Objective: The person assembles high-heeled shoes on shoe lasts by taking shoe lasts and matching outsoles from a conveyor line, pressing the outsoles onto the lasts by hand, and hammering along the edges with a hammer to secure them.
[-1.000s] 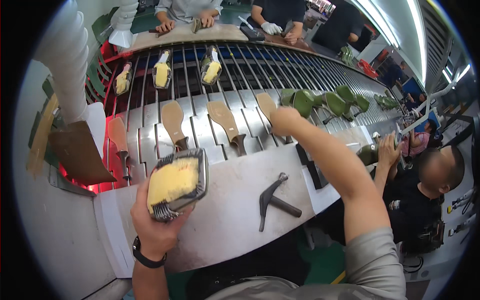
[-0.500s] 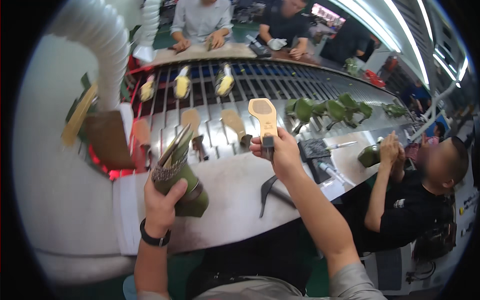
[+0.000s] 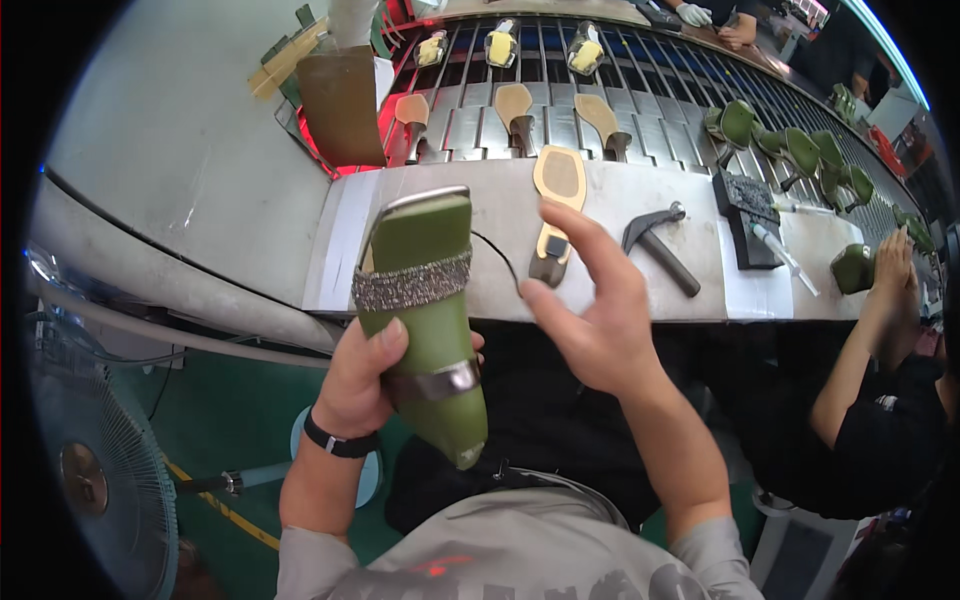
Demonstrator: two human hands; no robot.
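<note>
My left hand (image 3: 362, 372) is wrapped round a green shoe last (image 3: 430, 345), held tilted in front of me. Across the last run a glittery grey strap (image 3: 415, 283) and a dark shiny strap (image 3: 440, 380). A thin black cord (image 3: 503, 258) arcs from the last toward my right thumb; whether they touch I cannot tell. My right hand (image 3: 605, 320) is open, thumb and forefinger spread apart, hovering by a tan shoe sole (image 3: 560, 175). That sole lies on the worktable with its dark heel end toward me.
A hammer (image 3: 665, 250) lies right of the sole on the worktable (image 3: 640, 185). Beyond it are a black block (image 3: 748, 215) and a syringe-like tube (image 3: 783, 260). Soles and green lasts line the conveyor (image 3: 460, 130). A co-worker's hands (image 3: 895, 275) are at far right; a fan (image 3: 95, 480) stands lower left.
My right hand has put the tan sole down on the worktable and opened. The green last has turned toward me, still in my left hand. The view has swung down and left.
</note>
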